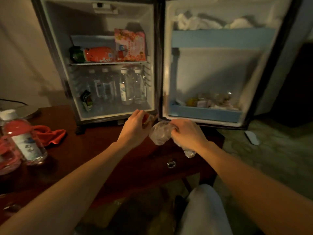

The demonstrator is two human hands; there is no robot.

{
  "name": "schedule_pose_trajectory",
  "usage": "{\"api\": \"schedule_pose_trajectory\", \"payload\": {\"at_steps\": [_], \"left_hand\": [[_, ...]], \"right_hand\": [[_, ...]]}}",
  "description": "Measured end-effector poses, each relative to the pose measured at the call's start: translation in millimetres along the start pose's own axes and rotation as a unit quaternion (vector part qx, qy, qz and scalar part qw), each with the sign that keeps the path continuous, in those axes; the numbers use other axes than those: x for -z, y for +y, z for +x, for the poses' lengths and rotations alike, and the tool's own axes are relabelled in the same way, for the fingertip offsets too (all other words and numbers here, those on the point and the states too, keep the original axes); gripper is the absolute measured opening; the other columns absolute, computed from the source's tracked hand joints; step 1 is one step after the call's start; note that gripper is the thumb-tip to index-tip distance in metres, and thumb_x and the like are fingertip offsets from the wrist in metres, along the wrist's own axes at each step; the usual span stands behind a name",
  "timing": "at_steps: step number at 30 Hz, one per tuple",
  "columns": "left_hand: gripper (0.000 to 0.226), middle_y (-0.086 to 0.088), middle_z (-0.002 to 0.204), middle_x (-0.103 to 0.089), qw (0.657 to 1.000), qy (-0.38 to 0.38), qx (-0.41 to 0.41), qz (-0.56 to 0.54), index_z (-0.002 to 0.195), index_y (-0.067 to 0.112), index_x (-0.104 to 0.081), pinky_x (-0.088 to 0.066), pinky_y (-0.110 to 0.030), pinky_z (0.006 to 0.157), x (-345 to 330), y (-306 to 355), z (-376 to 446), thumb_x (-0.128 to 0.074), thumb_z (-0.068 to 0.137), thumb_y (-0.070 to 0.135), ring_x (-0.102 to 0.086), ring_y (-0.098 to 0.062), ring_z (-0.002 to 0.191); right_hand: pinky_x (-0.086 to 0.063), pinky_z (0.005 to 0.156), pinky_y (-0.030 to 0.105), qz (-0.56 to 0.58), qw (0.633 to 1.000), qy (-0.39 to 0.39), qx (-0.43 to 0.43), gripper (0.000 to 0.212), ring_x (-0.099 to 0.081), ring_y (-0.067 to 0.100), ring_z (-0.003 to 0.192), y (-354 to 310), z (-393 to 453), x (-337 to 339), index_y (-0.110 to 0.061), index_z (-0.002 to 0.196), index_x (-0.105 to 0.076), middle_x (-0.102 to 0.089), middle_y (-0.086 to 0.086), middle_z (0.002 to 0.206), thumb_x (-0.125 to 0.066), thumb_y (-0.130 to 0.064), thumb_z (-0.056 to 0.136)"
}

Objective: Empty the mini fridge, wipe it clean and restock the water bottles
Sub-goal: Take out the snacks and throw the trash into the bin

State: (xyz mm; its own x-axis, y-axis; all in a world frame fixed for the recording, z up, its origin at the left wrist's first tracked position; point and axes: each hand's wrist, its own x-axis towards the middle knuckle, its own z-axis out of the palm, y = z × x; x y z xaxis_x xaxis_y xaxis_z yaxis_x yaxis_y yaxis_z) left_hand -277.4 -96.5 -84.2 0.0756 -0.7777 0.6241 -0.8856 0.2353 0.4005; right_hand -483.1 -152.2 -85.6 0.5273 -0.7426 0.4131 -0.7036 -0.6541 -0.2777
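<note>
Both forearms reached out; the right hand (188,133) gripped a crumpled clear bag (160,133) while the left hand (135,126) pinched a small packet (149,119) beside it, at the mini fridge (100,28) sill. Emptying seemed underway: water bottles (125,85) stood inside, so next they'd need lifting onto the counter (94,146).

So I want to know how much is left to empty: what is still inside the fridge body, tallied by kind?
Water bottles, lower level: 4
Snack bags, shelf: 1
Red watermelon-print packs, shelf: 1
Small green cartons, floor: 1
Total: 7
</note>
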Motion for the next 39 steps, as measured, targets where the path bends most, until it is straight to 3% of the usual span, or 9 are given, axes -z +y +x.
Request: {"api": "schedule_pose_trajectory", "payload": {"at_steps": [5,10,14,21,26,30,34,39], "left_hand": [[0.017,-0.009,0.09,-0.059,0.998,-0.021,-0.056,-0.033,0.091,0.005,-0.06,-0.044,-0.036,0.066,-49.3,55.3,-6.3,-0.071,0.085,0.015,-0.058,-0.028,0.079],[0.017,0.001,0.089,-0.052,0.989,-0.092,-0.079,-0.082,0.088,0.01,-0.055,-0.041,-0.03,0.063,-114.1,111.1,-7.5,-0.071,0.084,0.015,-0.05,-0.016,0.072],[0.02,0.003,0.095,-0.051,0.978,-0.15,-0.097,-0.111,0.093,0.014,-0.055,-0.043,-0.029,0.067,-176.0,160.7,-12.3,-0.071,0.085,0.023,-0.051,-0.013,0.079],[0.019,0.002,0.09,-0.049,0.953,-0.254,-0.113,-0.125,0.088,0.016,-0.054,-0.048,-0.036,0.07,-285.8,235.6,-33.5,-0.07,0.086,0.025,-0.05,-0.014,0.078],[0.014,0.004,0.093,-0.05,0.926,-0.334,-0.137,-0.11,0.092,0.019,-0.055,-0.048,-0.035,0.075,-360.5,283.5,-63.8,-0.066,0.085,0.021,-0.053,-0.017,0.085],[0.012,0.002,0.091,-0.054,0.907,-0.385,-0.133,-0.11,0.088,0.02,-0.055,-0.052,-0.04,0.075,-419.7,314.4,-91.2,-0.066,0.085,0.022,-0.056,-0.019,0.083],[0.013,0.001,0.091,-0.057,0.885,-0.443,-0.101,-0.105,0.089,0.018,-0.057,-0.054,-0.041,0.077,-478.4,335.1,-120.5,-0.068,0.083,0.018,-0.058,-0.019,0.084],[0.016,0.006,0.09,-0.053,0.856,-0.5,-0.075,-0.11,0.088,0.02,-0.054,-0.042,-0.018,0.062,-542.4,348.5,-153.2,-0.07,0.086,0.016,-0.052,-0.005,0.077]], "right_hand": [[-0.048,0.07,0.034,-0.008,0.998,0.023,-0.062,0.025,-0.061,0.02,0.094,59.5,-55.6,15.5,-0.026,0.107,-0.063,-0.064,-0.003,0.102,-0.049,-0.019,0.088],[-0.053,0.072,0.038,0.002,0.992,0.066,-0.111,0.022,-0.061,0.02,0.086,120.4,-112.5,27.9,-0.019,0.108,-0.065,-0.06,0.0,0.098,-0.057,-0.014,0.088],[-0.051,0.078,0.036,-0.023,0.982,0.069,-0.177,0.025,-0.059,0.019,0.094,175.6,-161.6,37.5,-0.017,0.114,-0.062,-0.06,0.001,0.106,-0.056,-0.017,0.09],[-0.048,0.074,0.034,-0.024,0.946,0.067,-0.316,0.02,-0.059,0.022,0.089,273.2,-257.1,41.2,-0.015,0.104,-0.065,-0.06,0.002,0.098,-0.053,-0.013,0.088],[-0.047,0.083,0.034,-0.03,0.909,0.06,-0.412,0.027,-0.06,0.029,0.096,329.3,-332.2,33.9,-0.009,0.111,-0.067,-0.061,0.01,0.109,-0.055,-0.007,0.087],[-0.046,0.085,0.034,-0.016,0.864,0.054,-0.5,0.026,-0.06,0.029,0.098,370.5,-390.3,17.5,-0.011,0.11,-0.068,-0.057,0.008,0.11,-0.055,-0.006,0.087],[-0.044,0.089,0.035,0.017,0.797,0.079,-0.599,0.029,-0.056,0.028,0.1,401.7,-431.4,-9.0,-0.011,0.116,-0.064,-0.056,0.012,0.114,-0.052,-0.006,0.09],[-0.05,0.095,0.046,0.103,0.692,0.142,-0.7,0.038,-0.057,0.028,0.109,441.6,-459.1,-60.1,-0.013,0.122,-0.056,-0.057,0.013,0.122,-0.065,-0.013,0.085]]}}
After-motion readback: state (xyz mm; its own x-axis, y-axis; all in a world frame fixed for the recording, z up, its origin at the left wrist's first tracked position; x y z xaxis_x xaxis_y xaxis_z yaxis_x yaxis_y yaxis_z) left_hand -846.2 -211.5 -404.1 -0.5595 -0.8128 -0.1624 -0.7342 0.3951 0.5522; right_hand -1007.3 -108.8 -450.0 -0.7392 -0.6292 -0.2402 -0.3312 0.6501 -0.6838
